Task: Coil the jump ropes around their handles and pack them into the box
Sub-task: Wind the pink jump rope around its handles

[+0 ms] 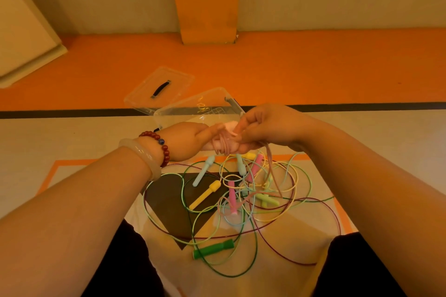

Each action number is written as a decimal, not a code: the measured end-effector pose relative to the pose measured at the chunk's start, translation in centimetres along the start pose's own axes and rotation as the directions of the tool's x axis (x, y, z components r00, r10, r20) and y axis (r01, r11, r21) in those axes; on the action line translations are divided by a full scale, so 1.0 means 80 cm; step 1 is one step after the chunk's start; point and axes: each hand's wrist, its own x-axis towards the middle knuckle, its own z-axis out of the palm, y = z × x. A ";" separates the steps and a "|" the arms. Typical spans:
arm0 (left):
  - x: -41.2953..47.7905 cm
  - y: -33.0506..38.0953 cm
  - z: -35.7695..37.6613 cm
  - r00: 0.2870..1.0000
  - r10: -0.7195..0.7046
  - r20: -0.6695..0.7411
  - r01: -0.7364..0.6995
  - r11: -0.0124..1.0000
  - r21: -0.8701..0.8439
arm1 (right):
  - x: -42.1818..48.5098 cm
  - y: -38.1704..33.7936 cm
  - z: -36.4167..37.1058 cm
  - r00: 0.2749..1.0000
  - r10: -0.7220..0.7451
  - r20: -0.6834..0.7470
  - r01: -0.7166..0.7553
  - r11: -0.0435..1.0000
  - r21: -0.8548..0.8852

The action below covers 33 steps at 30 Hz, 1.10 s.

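Handles (pixel 215 146), pale pink, gripped in left hand (pixel 185 142), right hand (pixel 270 128) pinching their rope (pixel 225 146); maybe nine loose handles (pixel 213 247) on floor (pixel 72 140).

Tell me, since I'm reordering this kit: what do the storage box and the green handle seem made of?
The box: clear hard plastic, glossy, see-through with glints on its walls. The green handle: probably matte plastic or rubber, evenly coloured with no shine; which one I cannot tell.

pink handles (pixel 216 145) partly covered, box (pixel 193 101) front hidden
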 end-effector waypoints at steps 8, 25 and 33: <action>0.004 0.003 0.002 1.000 -0.006 -0.029 0.007 1.000 0.017 | -0.002 -0.004 0.005 0.998 -0.046 -0.049 0.043 0.997 -0.062; 0.011 0.001 -0.003 0.917 -0.188 -0.351 0.106 0.965 -0.239 | 0.013 0.050 0.084 0.646 -0.756 -0.110 0.251 0.346 -0.904; 0.012 0.003 0.000 0.901 -0.190 -0.390 0.031 0.925 -0.379 | 0.014 0.052 0.076 0.522 -0.847 -0.100 0.398 0.346 -0.850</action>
